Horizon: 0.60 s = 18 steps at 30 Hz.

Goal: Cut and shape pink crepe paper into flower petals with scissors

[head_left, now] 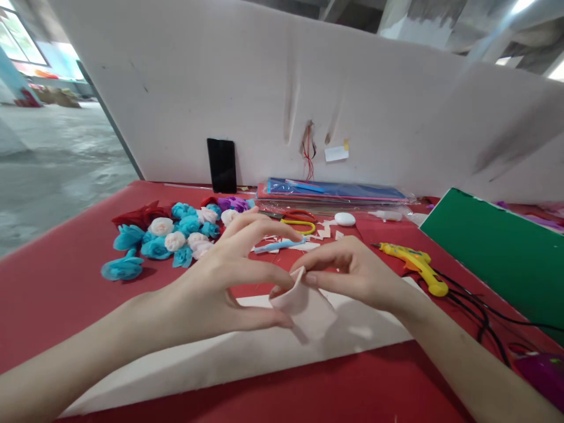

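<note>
A small pale pink piece of paper (311, 311), curled and folded at its upper edge, is up between my two hands. My right hand (356, 273) pinches its top corner between thumb and fingers. Beside its left edge is my left hand (229, 273), fingers spread and thumb apart from the index finger, which reaches to the curled edge; any contact there is partly hidden. Below both hands, a long cream paper strip (189, 367) lies across the red table (53, 288). A light blue stick-like tool (275, 245) rests just beyond my fingers, among cut paper scraps (325, 231).
Blue, white, red and purple paper flowers (187, 225) cluster at the left. Scissors (302, 226) with red and yellow handles and a white oval object (345, 219) lie behind my hands. A yellow glue gun (414, 264) with black cord and a green board (497, 255) are right. A phone (222, 165) leans against the wall.
</note>
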Motion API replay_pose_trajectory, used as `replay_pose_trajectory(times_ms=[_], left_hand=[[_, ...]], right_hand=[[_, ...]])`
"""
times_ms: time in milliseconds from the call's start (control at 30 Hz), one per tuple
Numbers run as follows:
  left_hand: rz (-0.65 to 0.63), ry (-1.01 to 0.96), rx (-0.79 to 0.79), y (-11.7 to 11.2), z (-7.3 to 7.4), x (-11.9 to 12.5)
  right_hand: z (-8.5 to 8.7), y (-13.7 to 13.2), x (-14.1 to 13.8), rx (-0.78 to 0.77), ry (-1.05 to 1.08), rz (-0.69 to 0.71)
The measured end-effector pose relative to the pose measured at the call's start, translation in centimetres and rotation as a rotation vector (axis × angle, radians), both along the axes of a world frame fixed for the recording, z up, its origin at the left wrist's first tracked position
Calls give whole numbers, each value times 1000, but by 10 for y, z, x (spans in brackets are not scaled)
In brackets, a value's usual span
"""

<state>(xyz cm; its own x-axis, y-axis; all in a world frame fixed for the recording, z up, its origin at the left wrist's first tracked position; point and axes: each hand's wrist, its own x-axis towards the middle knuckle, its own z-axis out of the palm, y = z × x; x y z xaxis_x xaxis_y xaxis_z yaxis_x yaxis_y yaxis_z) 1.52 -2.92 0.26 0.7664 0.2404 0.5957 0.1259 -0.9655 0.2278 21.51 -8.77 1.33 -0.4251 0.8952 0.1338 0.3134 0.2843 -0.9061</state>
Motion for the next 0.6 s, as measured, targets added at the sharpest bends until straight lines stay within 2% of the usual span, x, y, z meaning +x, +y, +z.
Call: replay_pose_trajectory(times_ms=[33,100,233,300,500,600], left_hand=[[-28,30,-40,0,0,-1],[-71,73,-155,1,0,-2],[-130,150,-438,1,0,-2],[-138,140,-522,1,0,-1],[-113,38,-530,-2,-1,1],[-38,-21,-448,-5,-1,0]], right_hand=[[-1,2,0,-119,73,1],[-4,5,0,-257,203,-13],[-9,6,1,-367,338,-39],[-9,5,1,-375,356,-26],[-4,2,-1,-350,344,-62],[0,0,-1,-316,313,-98]])
